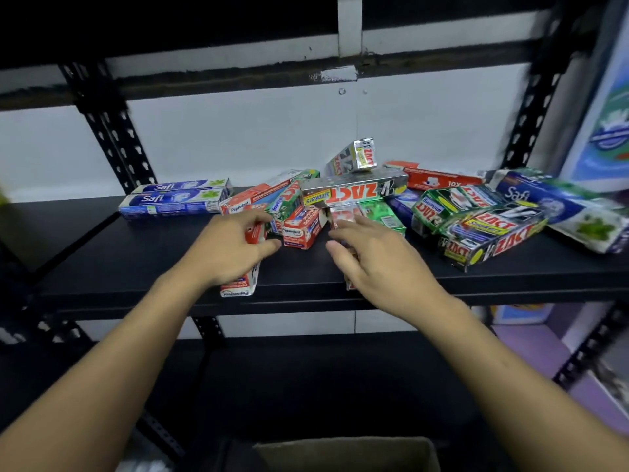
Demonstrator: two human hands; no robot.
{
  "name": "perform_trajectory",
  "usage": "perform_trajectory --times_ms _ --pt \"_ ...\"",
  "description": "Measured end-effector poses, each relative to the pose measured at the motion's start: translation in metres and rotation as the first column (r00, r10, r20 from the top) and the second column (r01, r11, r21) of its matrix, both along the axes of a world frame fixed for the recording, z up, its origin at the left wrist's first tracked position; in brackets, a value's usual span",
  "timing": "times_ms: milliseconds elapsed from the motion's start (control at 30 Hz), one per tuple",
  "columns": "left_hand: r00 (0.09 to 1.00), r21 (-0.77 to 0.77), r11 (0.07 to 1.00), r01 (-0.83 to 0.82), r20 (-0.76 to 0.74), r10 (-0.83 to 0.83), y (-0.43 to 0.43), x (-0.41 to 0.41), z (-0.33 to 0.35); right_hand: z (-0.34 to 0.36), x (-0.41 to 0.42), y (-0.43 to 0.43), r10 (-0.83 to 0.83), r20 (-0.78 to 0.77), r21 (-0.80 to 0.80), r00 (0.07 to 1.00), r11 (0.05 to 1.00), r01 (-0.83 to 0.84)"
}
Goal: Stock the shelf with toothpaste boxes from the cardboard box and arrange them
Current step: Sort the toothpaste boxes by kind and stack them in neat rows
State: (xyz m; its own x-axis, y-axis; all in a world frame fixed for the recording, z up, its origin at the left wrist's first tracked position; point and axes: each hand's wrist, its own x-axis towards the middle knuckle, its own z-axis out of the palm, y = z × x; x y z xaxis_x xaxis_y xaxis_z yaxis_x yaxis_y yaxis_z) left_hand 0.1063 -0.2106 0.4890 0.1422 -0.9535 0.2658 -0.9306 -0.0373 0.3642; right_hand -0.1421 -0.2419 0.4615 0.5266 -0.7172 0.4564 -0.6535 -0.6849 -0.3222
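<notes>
Toothpaste boxes (354,194) heaped on shelf (136,267). Our left hand (231,253) grips Pepsodent box (238,289) at front edge; right hand (381,264) grips another red box (343,216). Risk: we nudge heap, perched Zact box (354,158) topples.

1 head-worn wide-angle view, facing forward and down; close to the shelf (136,253)

Your left hand (235,247) covers most of the red Pepsodent box (238,289) it grips; only the lower end shows. Your right hand (377,264) hides most of a blurred second box (342,218); grip cannot be confirmed. The bottom edge cuts off the cardboard box (343,451).
</notes>
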Motion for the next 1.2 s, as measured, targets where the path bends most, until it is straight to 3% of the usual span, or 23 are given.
perform_trajectory --times_ms 133,200,267,333,400,467,533,633,700,800,967,1200 --pt "0.953 -0.070 0.997 0.031 0.303 -0.008 0.001 -0.018 0.015 0.013 -0.023 -0.003 -0.082 0.051 -0.184 0.995 0.979 0.090" --pt "0.950 -0.113 0.989 0.091 0.308 -0.052 -0.001 -0.032 0.021 0.020 -0.040 -0.009 -0.141 0.134 -0.286 0.981 0.942 0.175" --pt "0.970 -0.133 0.977 0.168 0.201 -0.139 -0.005 -0.052 0.024 0.024 -0.056 -0.016 -0.230 0.202 -0.320 0.952 0.903 0.287" --pt "0.969 -0.138 0.959 0.246 0.071 -0.238 -0.012 -0.076 0.024 0.024 -0.070 -0.023 -0.337 0.169 -0.269 0.926 0.888 0.372" --pt "0.948 -0.126 0.941 0.315 0.003 -0.318 -0.019 -0.100 0.023 0.019 -0.080 -0.029 -0.393 0.026 -0.175 0.919 0.904 0.391" --pt "0.926 -0.104 0.921 0.376 0.000 -0.378 -0.028 -0.123 0.020 0.013 -0.088 -0.036 -0.385 -0.092 -0.109 0.918 0.921 0.375" --pt "0.908 -0.070 0.906 0.418 0.006 -0.418 -0.036 -0.143 0.019 0.011 -0.095 -0.040 -0.350 -0.106 -0.099 0.931 0.935 0.341" --pt "0.895 0.061 0.893 0.445 0.004 -0.446 -0.046 -0.162 0.018 0.015 -0.108 -0.038 -0.264 -0.047 -0.075 0.963 0.963 0.260" --pt "0.890 0.213 0.882 0.421 0.092 -0.447 -0.053 -0.166 0.014 0.017 -0.118 -0.034 -0.213 0.001 -0.105 0.977 0.972 0.212" --pt "0.884 0.301 0.871 0.388 0.146 -0.445 -0.060 -0.162 0.009 0.014 -0.136 -0.024 -0.179 0.189 -0.069 0.966 0.978 0.195" --pt "0.883 0.291 0.868 0.403 0.124 -0.452 -0.060 -0.159 0.014 0.004 -0.156 -0.018 -0.246 0.501 0.070 0.830 0.967 0.244" --pt "0.884 0.098 0.938 0.333 0.313 -0.347 -0.072 -0.182 0.022 -0.001 -0.151 -0.023 -0.316 0.462 0.108 0.828 0.947 0.302"
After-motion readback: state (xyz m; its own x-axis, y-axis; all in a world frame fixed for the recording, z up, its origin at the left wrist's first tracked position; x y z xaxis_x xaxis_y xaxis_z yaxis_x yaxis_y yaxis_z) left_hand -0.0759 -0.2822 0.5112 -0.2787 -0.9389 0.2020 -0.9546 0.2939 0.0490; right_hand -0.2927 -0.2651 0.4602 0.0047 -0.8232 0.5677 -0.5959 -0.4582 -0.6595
